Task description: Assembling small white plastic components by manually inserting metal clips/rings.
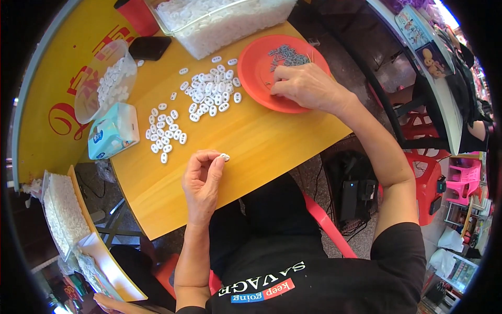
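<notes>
Just above the table's near edge, my left hand [201, 178] pinches a small white oval plastic piece with holes [224, 157] between thumb and fingertips. My right hand [309, 86] reaches into a shallow red plastic plate [252, 65], its fingertips pressed together low over the plate's bottom. What those fingers hold, if anything, is hidden. Small grey pin-like parts [285, 54] lie heaped at the plate's far side, beyond my right hand. More white oval pieces form a large pile [212, 89] left of the plate and a smaller group [164, 131] nearer the tissue pack.
A clear bin of white parts [230, 36] stands at the table's back. Along the left are a dark phone [149, 48], a translucent bowl of white pieces [86, 99] and a tissue pack [116, 131]. Another person's hand [112, 304] shows at the lower left.
</notes>
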`<move>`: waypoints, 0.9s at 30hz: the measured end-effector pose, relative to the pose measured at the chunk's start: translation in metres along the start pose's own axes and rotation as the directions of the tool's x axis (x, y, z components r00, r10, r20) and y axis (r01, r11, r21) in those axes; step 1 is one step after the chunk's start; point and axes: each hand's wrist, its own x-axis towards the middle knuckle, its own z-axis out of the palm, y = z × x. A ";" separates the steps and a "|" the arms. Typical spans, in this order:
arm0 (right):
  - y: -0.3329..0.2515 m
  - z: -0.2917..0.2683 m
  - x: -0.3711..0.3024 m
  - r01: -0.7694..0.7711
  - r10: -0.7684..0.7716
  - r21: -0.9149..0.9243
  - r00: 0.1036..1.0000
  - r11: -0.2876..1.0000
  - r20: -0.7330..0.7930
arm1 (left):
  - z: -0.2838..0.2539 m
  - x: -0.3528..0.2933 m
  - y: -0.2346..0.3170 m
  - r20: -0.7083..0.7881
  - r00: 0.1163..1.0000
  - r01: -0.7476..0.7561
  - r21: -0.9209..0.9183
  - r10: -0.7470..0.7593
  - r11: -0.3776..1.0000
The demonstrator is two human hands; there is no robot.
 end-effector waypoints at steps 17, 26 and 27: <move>-0.045 -0.026 0.020 -0.226 0.549 0.900 0.835 0.373 -0.019 | 0.002 0.000 0.014 -0.067 0.997 0.010 -0.191 -0.023 0.981; -0.132 0.014 0.036 -0.063 0.490 0.937 0.839 -0.345 0.237 | 0.004 -0.009 0.023 -0.129 0.992 -0.034 -0.309 -0.006 0.950; -0.140 0.017 0.038 -0.068 0.458 0.921 0.852 -0.383 0.253 | 0.003 -0.011 0.025 -0.124 0.992 -0.040 -0.316 0.001 0.948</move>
